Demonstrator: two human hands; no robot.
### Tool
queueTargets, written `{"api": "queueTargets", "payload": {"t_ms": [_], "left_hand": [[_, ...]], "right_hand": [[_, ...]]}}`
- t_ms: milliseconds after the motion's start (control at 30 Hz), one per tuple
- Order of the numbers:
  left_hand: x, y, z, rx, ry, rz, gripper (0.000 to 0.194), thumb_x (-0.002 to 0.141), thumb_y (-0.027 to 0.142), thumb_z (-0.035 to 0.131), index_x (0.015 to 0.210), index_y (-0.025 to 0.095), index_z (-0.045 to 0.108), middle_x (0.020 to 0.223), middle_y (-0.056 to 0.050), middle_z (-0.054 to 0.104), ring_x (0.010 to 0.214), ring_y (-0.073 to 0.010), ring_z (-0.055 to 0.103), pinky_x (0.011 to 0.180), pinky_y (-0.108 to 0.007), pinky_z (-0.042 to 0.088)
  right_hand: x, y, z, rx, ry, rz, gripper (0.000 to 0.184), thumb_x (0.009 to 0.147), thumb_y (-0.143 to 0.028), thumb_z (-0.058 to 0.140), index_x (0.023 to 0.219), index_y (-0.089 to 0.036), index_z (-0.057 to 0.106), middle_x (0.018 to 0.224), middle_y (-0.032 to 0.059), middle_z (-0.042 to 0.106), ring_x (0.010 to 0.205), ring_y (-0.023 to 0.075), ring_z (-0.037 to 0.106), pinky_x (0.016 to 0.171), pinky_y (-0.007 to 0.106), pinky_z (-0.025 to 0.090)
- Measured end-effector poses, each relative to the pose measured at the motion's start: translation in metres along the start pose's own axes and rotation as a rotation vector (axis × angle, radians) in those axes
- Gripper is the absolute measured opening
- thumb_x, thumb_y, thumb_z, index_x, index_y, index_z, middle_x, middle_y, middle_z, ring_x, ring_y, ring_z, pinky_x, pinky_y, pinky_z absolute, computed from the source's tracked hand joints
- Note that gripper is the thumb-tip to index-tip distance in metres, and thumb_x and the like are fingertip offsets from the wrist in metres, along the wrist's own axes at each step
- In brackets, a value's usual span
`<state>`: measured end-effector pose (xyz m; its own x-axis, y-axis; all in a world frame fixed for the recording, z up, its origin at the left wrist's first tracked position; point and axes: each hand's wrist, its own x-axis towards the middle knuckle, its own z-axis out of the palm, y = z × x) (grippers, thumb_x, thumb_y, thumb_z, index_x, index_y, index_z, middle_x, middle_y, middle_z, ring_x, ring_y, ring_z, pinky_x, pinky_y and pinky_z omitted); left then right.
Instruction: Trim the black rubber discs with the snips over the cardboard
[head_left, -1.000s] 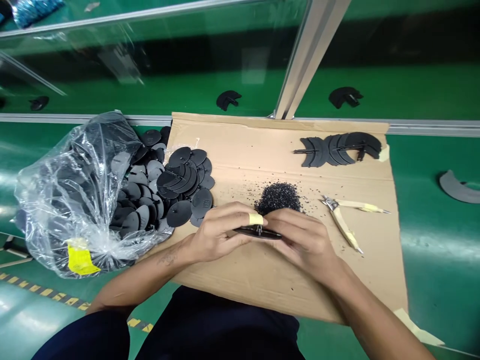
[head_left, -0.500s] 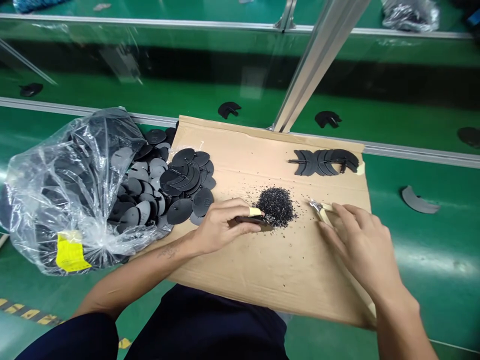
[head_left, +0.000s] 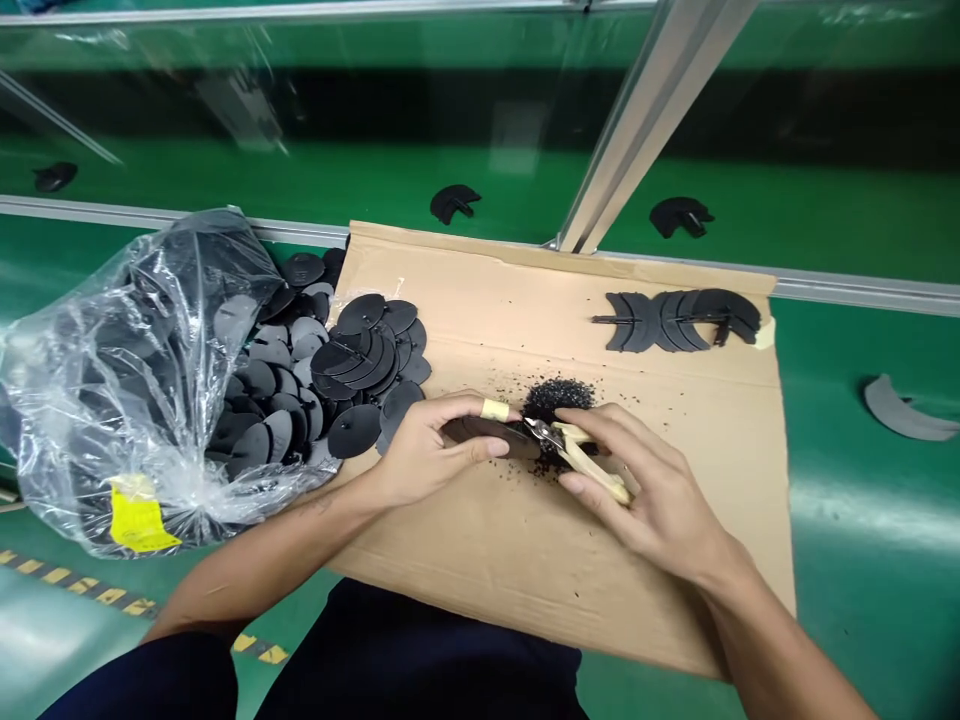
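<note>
Between thumb and fingers, my left hand (head_left: 431,450) grips a black plastic disc (head_left: 491,437), held tilted above the cardboard sheet (head_left: 480,560). A strip of pale tape wraps one of that hand's fingers. My right hand (head_left: 649,490) is closed around a pair of side cutters (head_left: 585,458) with pale wrapped handles. The cutters' metal jaws are at the disc's right edge; whether they touch it I cannot tell. Behind and below both hands lies a pile of small black plastic clippings (head_left: 559,393), partly covered by them.
Many loose black discs (head_left: 360,350) lie on the left, spilling from a clear plastic bag (head_left: 142,330) with a yellow label. Curved black pieces (head_left: 667,322) line the cardboard's back right. A grey crescent piece (head_left: 904,408) lies on the green surface. A metal post (head_left: 637,130) rises behind.
My right hand has brought the side cutters leftward to the disc's edge. The disc in my left hand shows more of its face. The whole view has shifted slightly.
</note>
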<state>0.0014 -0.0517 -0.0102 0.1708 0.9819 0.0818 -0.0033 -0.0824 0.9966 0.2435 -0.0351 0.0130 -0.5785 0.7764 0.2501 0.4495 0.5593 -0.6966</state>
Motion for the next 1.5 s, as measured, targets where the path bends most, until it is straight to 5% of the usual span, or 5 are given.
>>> {"api": "queueTargets", "payload": {"t_ms": [733, 1000, 1133, 1400, 1500], "left_hand": [[-0.002, 0.002, 0.003, 0.115, -0.138, 0.067, 0.020, 0.085, 0.022, 0.078, 0.104, 0.016, 0.077, 0.097, -0.006, 0.077, 0.092, -0.0136, 0.073, 0.085, -0.020, 0.059], [-0.004, 0.006, 0.001, 0.507, -0.282, 0.359, 0.034, 0.093, 0.019, 0.068, 0.127, 0.014, 0.067, 0.107, -0.012, 0.074, 0.096, -0.0173, 0.068, 0.085, -0.030, 0.057], [-0.004, 0.002, 0.002, 0.669, -0.209, 0.462, 0.032, 0.093, 0.022, 0.069, 0.124, 0.015, 0.068, 0.104, -0.011, 0.075, 0.095, -0.0199, 0.066, 0.085, -0.036, 0.056], [-0.010, 0.000, 0.009, 0.300, -0.028, 0.233, 0.022, 0.089, 0.024, 0.075, 0.108, 0.015, 0.067, 0.099, -0.007, 0.077, 0.092, -0.0160, 0.074, 0.083, -0.026, 0.062], [-0.012, -0.002, 0.012, 0.279, -0.074, 0.292, 0.019, 0.089, 0.019, 0.073, 0.105, 0.015, 0.064, 0.100, -0.008, 0.076, 0.095, -0.0160, 0.074, 0.084, -0.025, 0.062]], "right_hand": [[-0.014, 0.008, -0.005, -0.172, 0.005, -0.127, 0.026, 0.099, -0.023, 0.062, 0.124, -0.019, 0.057, 0.094, 0.0079, 0.067, 0.079, 0.0195, 0.066, 0.066, 0.032, 0.054], [-0.013, 0.008, -0.006, -0.244, 0.056, -0.134, 0.028, 0.099, -0.028, 0.061, 0.124, -0.014, 0.060, 0.102, 0.0122, 0.071, 0.088, 0.0230, 0.069, 0.073, 0.036, 0.059], [-0.014, 0.007, -0.011, -0.237, 0.043, -0.105, 0.029, 0.098, -0.029, 0.062, 0.122, -0.012, 0.062, 0.104, 0.0137, 0.072, 0.089, 0.0247, 0.069, 0.075, 0.038, 0.059], [-0.011, -0.002, -0.008, 0.092, 0.107, -0.044, 0.028, 0.093, -0.023, 0.069, 0.119, -0.019, 0.061, 0.104, 0.0105, 0.071, 0.090, 0.0215, 0.069, 0.074, 0.034, 0.058], [-0.013, -0.004, 0.006, 0.099, 0.135, -0.147, 0.026, 0.094, -0.013, 0.062, 0.119, -0.019, 0.060, 0.097, 0.0089, 0.071, 0.085, 0.0204, 0.068, 0.070, 0.034, 0.057]]}}
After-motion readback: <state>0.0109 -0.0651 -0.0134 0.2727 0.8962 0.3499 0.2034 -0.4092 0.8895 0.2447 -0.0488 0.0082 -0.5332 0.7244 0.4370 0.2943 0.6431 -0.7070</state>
